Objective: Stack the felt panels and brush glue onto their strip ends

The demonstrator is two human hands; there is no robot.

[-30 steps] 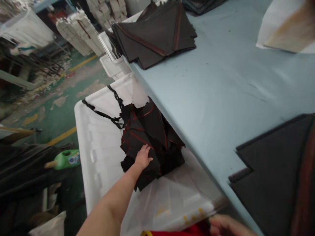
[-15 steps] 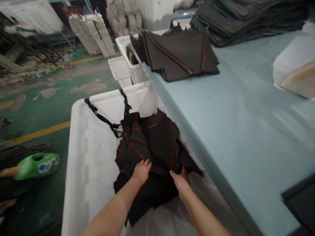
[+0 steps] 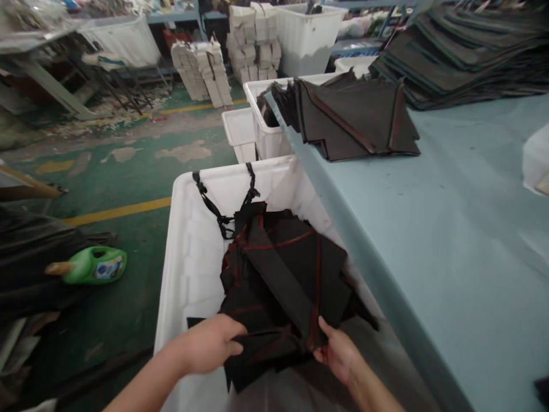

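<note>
Inside a large white plastic bin lies a heap of black fabric pieces with reddish-brown seam strips. My left hand is closed on the edge of one black fabric piece at the near side of the heap. With thumb and fingers, my right hand pinches the same area of fabric by its reddish strip, to the right. The piece is partly lifted and folded between both hands. How many layers each hand holds is hidden.
Along the right runs a blue-covered table bearing a stack of similar dark pieces and a taller dark pile. Black cord hangs on the bin's far rim. A green bottle lies left; another white bin stands beyond.
My left hand has moved left and nearer and now grips a fabric edge. The right hand still holds fabric, pulling a strip nearer. The view has tilted up and turned left.
</note>
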